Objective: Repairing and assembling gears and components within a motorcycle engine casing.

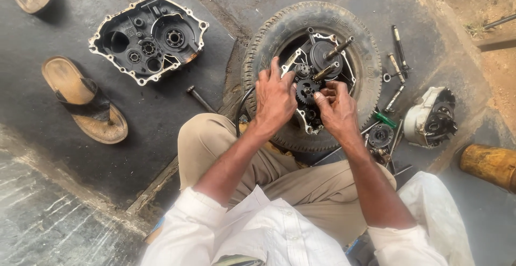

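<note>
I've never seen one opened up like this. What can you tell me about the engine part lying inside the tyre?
The engine case is a dark, greasy metal half with a pale rim, lying flat in the hollow of a worn black tyre on the floor. Gears sit in it, and two shafts stick up toward the upper right. The left hand rests on its left edge; the right hand pinches at a small gear.
</note>
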